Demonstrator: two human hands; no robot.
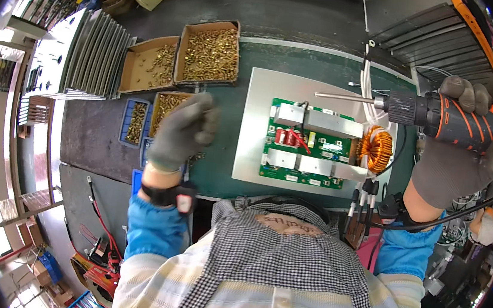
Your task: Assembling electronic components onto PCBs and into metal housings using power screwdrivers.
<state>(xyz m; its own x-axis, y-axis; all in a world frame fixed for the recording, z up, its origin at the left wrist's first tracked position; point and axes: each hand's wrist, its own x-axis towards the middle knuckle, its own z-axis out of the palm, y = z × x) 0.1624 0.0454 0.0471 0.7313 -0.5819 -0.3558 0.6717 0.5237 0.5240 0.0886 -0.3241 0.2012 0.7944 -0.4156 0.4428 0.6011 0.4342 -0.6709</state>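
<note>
My right hand (455, 170), in a grey glove, grips a black and orange power screwdriver (466, 122). Its long steel bit (345, 97) points left, above the far edge of a green circuit board (304, 148). The board carries silver heat sinks, red capacitors and a copper-wound coil (375, 149) at its right, and lies on a silver metal plate (251, 124). My left hand (186, 129), gloved too, is closed with curled fingers beside a small box of brass screws (167, 108); whatever it may hold is hidden.
Cardboard boxes of brass fasteners (210, 54) stand beyond my left hand, with a blue bin (134, 123) beside them. Stacked metal plates (91, 56) stand at the left. White cables (367, 76) run behind the coil. A metal rack (427, 38) stands far right.
</note>
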